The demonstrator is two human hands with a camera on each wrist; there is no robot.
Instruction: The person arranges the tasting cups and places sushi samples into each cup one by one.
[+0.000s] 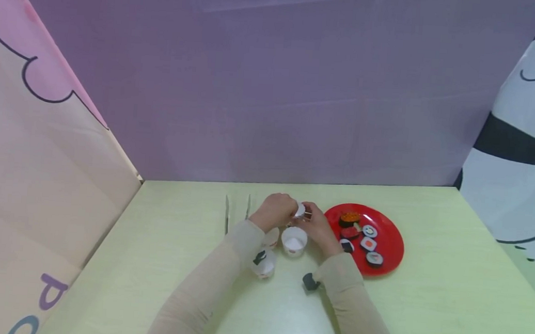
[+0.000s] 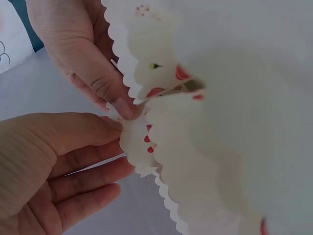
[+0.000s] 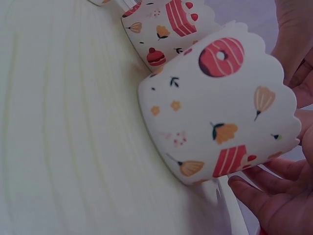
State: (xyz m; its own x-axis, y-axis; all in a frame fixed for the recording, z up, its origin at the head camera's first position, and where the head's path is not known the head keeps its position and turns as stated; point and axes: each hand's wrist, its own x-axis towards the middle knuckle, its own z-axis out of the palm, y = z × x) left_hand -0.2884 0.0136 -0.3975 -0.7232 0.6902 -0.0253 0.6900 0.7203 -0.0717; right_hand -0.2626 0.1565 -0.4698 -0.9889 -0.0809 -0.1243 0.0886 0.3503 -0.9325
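In the head view, both hands meet over the table around a small white paper baking cup [image 1: 299,210]. The left wrist view shows several scalloped paper rims [image 2: 164,191] close together. My left hand [image 2: 73,161] pinches one rim between thumb and fingers. From the upper left, my right hand [image 2: 80,54] presses its thumb on a neighbouring rim. In the right wrist view, a cup printed with cakes and flowers [image 3: 195,127] stands in front of the hands and hides part of them. Another white cup [image 1: 293,249] stands just below the hands.
Two more cups stand by the left forearm: one [image 1: 272,237] partly hidden, one [image 1: 265,270] with a dark sushi piece [image 1: 259,257]. Another dark piece [image 1: 309,282] lies by the right sleeve. A red plate [image 1: 394,248] bears several sushi pieces. Thin metal utensils [image 1: 227,213] lie left.
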